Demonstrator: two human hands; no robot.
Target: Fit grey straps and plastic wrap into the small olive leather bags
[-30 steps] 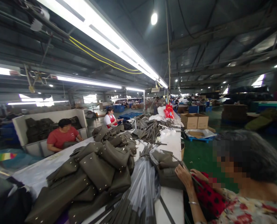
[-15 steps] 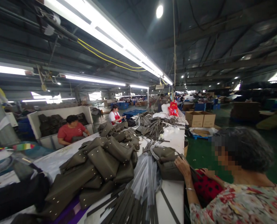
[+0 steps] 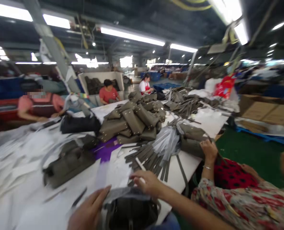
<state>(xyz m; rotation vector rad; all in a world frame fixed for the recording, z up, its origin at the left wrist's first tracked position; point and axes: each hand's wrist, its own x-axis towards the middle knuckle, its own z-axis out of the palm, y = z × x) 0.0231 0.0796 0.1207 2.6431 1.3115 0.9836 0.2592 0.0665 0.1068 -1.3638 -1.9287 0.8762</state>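
Observation:
At the bottom of the head view, a dark olive bag (image 3: 132, 212) sits close to me, with greyish clear plastic (image 3: 122, 193) along its top edge. My left hand (image 3: 90, 207) grips the bag's left side, its fingers together along the edge. Above the bag's right corner, my right hand (image 3: 148, 182) is closed around a slim white stick-like tool (image 3: 140, 164); blur hides its exact kind. A dark, narrow object (image 3: 79, 197) lies on the table just left of my left hand.
An olive bag (image 3: 68, 164) and a black bag (image 3: 80, 123) stand to the left. Ahead are piled olive bag pieces (image 3: 132, 121) and dark straps (image 3: 151, 156). At right, a co-worker's hand (image 3: 209, 150) holds an olive piece (image 3: 192, 145). Other people sit across the table.
The view has swung left and down. Both my hands and the bag before me have come into sight, as has another person at far left.

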